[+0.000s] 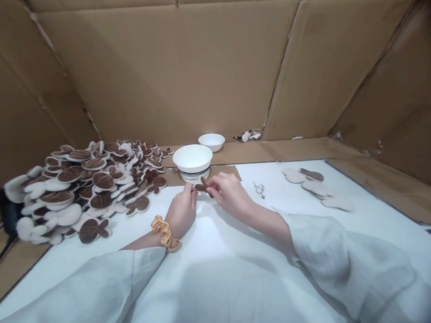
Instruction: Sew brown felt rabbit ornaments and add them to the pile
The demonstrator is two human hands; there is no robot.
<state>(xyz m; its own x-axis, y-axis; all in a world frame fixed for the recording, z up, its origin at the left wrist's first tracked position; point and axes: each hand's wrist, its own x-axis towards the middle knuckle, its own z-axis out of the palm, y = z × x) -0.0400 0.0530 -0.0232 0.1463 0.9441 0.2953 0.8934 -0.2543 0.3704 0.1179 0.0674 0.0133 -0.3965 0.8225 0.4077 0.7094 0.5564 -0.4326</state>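
A small brown fabric bunny-head piece point(202, 185) is pinched between both hands, with its ears showing and the rest covered by fingers. My left hand point(182, 209) grips its left side between thumb and fingers, an orange scrunchie point(165, 233) round the wrist. From the right, my right hand point(231, 194) closes on the same piece. Just behind the hands stands a white bowl point(192, 158) with dark stripes low on its side. To the right of my right hand lie a few small metal rings point(259, 189) on the white table.
A large heap of brown and cream bunny-shaped fabric pieces point(101, 182) fills the left. Several more pieces point(316, 187) lie on the right. A smaller white bowl point(212, 141) stands at the back. Cardboard walls point(167, 72) enclose the white tabletop point(239, 271). A black object point(9, 211) is at far left.
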